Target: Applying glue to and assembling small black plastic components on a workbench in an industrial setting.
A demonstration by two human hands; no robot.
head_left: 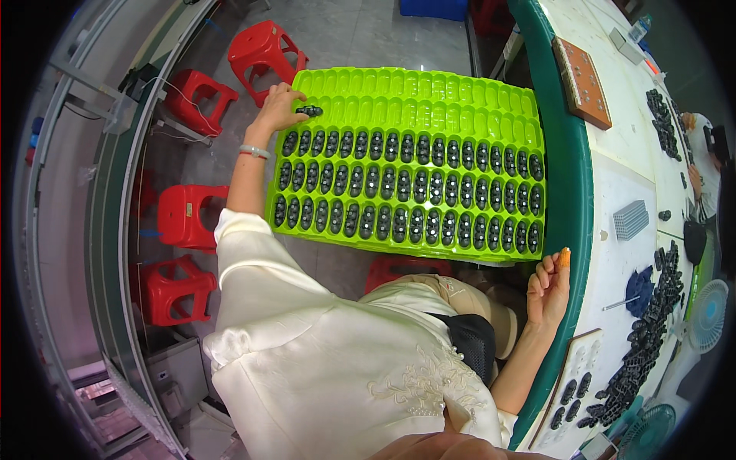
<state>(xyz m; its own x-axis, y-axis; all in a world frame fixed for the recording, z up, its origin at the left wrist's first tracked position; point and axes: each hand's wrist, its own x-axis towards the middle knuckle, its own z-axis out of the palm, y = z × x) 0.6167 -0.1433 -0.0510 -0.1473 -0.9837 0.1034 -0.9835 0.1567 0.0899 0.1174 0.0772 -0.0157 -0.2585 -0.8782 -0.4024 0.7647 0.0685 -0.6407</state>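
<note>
My left hand [277, 109] reaches to the far left of a bright green compartment tray [418, 92]. Its fingers close on a small black oval part [310, 111] at the left end of the second row from the back. Three nearer rows hold black parts [383, 184], one per pocket, each with pale shiny spots. Close to the tray's near right corner, beside the table edge, my right hand [547, 287] hangs loosely curled with its thumb apart. An orange cover sits on one digit; nothing shows in that hand.
On the right, a white table [629, 172] with a dark green edge carries a heap of black parts [652, 330], a brown board [583, 83], a grey ridged block [631, 220] and a white holder plate [567, 383]. Red stools [186, 217] stand left. Another person [701, 161] sits across the table.
</note>
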